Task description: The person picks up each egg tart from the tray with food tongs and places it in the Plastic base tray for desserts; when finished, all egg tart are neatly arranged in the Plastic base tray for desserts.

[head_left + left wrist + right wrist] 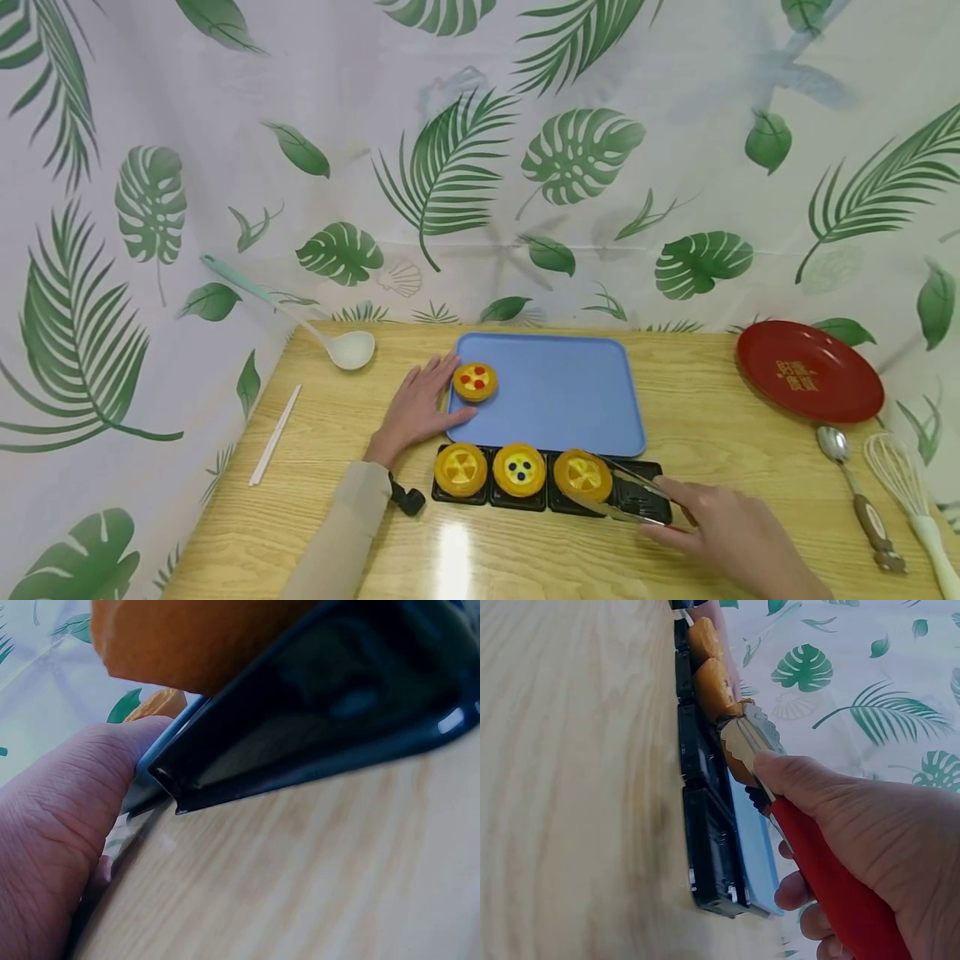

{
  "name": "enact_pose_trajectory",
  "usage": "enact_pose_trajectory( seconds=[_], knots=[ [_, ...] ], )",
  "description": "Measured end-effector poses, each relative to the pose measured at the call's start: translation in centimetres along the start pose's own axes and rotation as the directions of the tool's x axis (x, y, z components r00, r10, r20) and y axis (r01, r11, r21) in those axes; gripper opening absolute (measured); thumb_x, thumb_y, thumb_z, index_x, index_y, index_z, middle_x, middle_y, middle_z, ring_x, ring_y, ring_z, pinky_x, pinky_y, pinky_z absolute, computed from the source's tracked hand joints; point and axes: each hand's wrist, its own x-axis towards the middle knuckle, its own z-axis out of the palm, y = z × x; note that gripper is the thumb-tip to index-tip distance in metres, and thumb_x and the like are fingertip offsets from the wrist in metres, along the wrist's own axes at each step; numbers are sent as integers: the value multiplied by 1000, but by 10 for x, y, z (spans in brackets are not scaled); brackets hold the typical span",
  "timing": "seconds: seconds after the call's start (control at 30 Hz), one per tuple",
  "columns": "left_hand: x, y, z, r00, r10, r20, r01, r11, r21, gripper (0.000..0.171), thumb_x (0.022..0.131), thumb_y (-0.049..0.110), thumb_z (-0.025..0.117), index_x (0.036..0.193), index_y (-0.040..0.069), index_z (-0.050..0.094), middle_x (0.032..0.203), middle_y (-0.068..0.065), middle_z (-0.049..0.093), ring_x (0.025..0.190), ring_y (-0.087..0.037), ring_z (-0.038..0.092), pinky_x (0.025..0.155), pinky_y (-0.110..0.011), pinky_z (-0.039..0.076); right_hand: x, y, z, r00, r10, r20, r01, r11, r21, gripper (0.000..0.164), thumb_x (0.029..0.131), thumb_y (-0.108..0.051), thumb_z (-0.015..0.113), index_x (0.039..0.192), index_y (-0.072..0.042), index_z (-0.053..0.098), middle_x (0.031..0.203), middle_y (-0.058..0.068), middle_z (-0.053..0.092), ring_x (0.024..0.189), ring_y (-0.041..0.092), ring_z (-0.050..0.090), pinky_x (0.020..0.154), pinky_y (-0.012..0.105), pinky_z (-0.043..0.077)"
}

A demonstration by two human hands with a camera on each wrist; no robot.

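Observation:
My right hand (pixel 723 529) grips tongs (pixel 817 862) with red handles and scalloped metal ends. The tong ends stand on both sides of a fruit-topped tart (pixel 582 472) in the third compartment of a black tray (pixel 643 500). To its left, the same tray holds a blueberry tart (pixel 520 469) and another yellow-topped tart (pixel 460 469); its rightmost compartment is bare. My left hand (pixel 420 404) rests at the left edge of a blue tray (pixel 555 392), fingers extended and thumb over the rim. Close by its fingers, a tart with red pieces (pixel 475 381) sits on the blue tray.
At the back left lies a ladle (pixel 351 349) with a green handle, and nearer me white chopsticks (pixel 275 435). A red oval plate (pixel 810 371), a spoon (pixel 855 487) and a whisk (pixel 903 483) are on the right. A leaf-patterned curtain (pixel 465 275) borders the table's back.

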Motion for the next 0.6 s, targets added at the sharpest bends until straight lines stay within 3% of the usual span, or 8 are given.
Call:
enact_pose_trajectory(
  seconds=[0.3,0.6],
  knots=[
    [1,0,1,1000,-10,12,10,1000,8,104,90,81,53,169,26,14,174,8,15,162,-20,12,130,-47,7,-3,0,12,999,27,23,-27,999,24,74,83,-78,67,126,-18,76,62,-14,39,54,3,35,47,24,30],
    [0,0,2,1000,8,-20,-8,1000,-21,103,91,75,59,169,20,21,173,3,22,161,-24,16,130,-50,10,-3,0,14,999,42,24,-43,999,31,77,82,-80,67,126,-17,73,65,-12,39,55,5,36,48,25,29]
  ],
)
